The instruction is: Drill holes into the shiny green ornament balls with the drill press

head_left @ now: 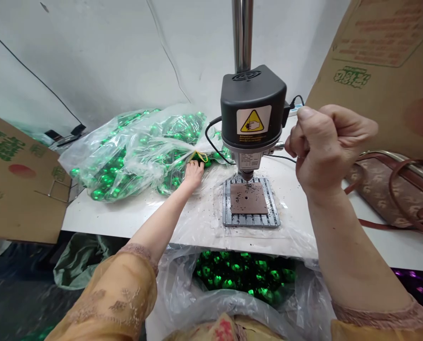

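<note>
My left hand (194,173) reaches to the mouth of a clear plastic bag (140,163) of shiny green faceted balls. Its fingers are bent and close together beside a yellow tie (199,155); their tips are hidden among the balls. My right hand (320,147) is closed in a fist at the right side of a black drill press (253,106), around its feed handle (278,147), most of which the fist covers. Below the chuck (247,175), a brown square board (249,201) with a small dark hole lies on the slotted metal base (250,221). Dark shavings surround it.
Another plastic bag of green balls (247,274) lies open at the table's front edge, against me. A brown handbag (385,189) stands at right. Cardboard boxes flank the white table (101,220) on the left and right. A cable runs behind the press.
</note>
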Action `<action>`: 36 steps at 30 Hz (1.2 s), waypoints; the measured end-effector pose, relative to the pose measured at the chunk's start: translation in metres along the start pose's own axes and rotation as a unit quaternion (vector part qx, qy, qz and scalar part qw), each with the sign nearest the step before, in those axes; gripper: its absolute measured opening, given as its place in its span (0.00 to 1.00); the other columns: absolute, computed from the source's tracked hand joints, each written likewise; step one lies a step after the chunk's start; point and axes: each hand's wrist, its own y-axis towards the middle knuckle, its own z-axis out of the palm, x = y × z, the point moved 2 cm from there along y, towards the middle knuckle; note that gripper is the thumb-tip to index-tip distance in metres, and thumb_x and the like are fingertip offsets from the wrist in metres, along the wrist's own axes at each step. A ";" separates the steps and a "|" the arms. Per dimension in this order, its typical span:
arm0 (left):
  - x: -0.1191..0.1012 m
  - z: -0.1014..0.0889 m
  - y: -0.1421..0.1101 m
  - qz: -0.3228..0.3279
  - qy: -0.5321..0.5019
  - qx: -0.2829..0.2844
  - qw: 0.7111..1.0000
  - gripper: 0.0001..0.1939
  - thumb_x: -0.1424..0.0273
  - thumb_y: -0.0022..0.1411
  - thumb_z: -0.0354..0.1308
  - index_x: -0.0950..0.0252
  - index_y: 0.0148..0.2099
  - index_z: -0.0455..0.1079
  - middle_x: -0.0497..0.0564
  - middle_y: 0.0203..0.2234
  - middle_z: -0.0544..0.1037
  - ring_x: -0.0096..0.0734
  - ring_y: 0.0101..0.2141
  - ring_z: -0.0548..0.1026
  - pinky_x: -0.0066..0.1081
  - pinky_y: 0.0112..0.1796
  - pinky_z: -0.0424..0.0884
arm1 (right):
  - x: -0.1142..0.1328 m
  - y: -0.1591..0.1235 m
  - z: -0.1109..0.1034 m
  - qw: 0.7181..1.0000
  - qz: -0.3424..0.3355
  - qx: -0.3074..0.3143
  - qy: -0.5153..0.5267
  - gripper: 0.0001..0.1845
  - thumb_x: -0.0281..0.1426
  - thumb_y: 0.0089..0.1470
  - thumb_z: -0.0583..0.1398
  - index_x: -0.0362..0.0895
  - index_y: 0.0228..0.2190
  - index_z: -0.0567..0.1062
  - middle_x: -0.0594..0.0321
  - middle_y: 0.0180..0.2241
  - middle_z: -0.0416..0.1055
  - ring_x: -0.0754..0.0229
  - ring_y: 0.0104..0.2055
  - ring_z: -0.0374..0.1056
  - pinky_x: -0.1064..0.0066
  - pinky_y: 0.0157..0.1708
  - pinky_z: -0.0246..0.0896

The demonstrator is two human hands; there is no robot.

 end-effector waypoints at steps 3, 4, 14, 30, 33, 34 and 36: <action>-0.001 -0.003 -0.003 -0.001 -0.010 -0.006 1.000 0.23 0.77 0.57 0.57 0.70 0.57 0.66 0.70 0.52 0.69 0.59 0.55 0.67 0.47 0.53 0.62 | 0.000 -0.001 0.000 1.000 0.002 0.002 -0.007 0.26 0.21 0.53 0.59 0.41 0.12 0.54 0.73 0.10 0.47 0.76 0.13 0.47 0.75 0.16 0.39; -0.002 -0.004 -0.006 0.000 -0.036 -0.017 0.999 0.24 0.76 0.58 0.58 0.68 0.58 0.66 0.68 0.52 0.69 0.57 0.54 0.68 0.47 0.53 0.63 | 0.000 -0.001 -0.001 1.000 0.003 0.004 -0.010 0.26 0.21 0.53 0.59 0.41 0.12 0.54 0.73 0.10 0.47 0.76 0.13 0.47 0.75 0.17 0.40; -0.048 0.000 -0.067 -0.020 -0.790 0.072 0.609 0.24 0.58 0.60 0.61 0.62 0.56 0.68 0.55 0.43 0.78 0.32 0.35 0.78 0.33 0.35 0.75 | -0.006 -0.003 -0.004 0.997 -0.045 0.037 -0.057 0.26 0.32 0.59 0.58 0.45 0.16 0.52 0.70 0.14 0.45 0.72 0.15 0.45 0.69 0.17 0.42; -0.093 0.005 -0.080 -0.015 -0.775 -0.039 0.631 0.26 0.58 0.50 0.71 0.61 0.46 0.64 0.49 0.36 0.79 0.34 0.40 0.78 0.37 0.46 0.71 | -0.011 -0.004 -0.006 0.991 -0.031 0.045 -0.126 0.26 0.45 0.61 0.55 0.45 0.19 0.55 0.68 0.15 0.47 0.71 0.17 0.51 0.71 0.18 0.50; -0.099 0.008 -0.081 0.007 -0.753 -0.030 0.657 0.27 0.58 0.52 0.71 0.63 0.50 0.68 0.54 0.42 0.80 0.38 0.46 0.77 0.38 0.50 0.70 | -0.010 -0.005 -0.005 0.990 -0.040 0.051 -0.124 0.26 0.44 0.62 0.54 0.45 0.19 0.53 0.69 0.16 0.47 0.72 0.18 0.51 0.72 0.19 0.51; -0.101 0.010 -0.081 0.011 -0.744 -0.028 0.667 0.27 0.59 0.52 0.71 0.64 0.51 0.69 0.55 0.43 0.80 0.39 0.47 0.77 0.39 0.51 0.69 | -0.009 -0.005 -0.005 0.990 -0.047 0.054 -0.124 0.26 0.44 0.62 0.54 0.45 0.19 0.53 0.69 0.16 0.47 0.73 0.17 0.50 0.72 0.18 0.49; -0.102 0.012 -0.081 0.022 -0.727 -0.027 0.686 0.27 0.59 0.53 0.71 0.64 0.51 0.70 0.56 0.44 0.80 0.40 0.48 0.76 0.39 0.52 0.69 | -0.006 -0.004 -0.004 0.991 -0.055 0.054 -0.112 0.27 0.44 0.62 0.54 0.45 0.18 0.52 0.69 0.15 0.46 0.74 0.17 0.49 0.73 0.17 0.47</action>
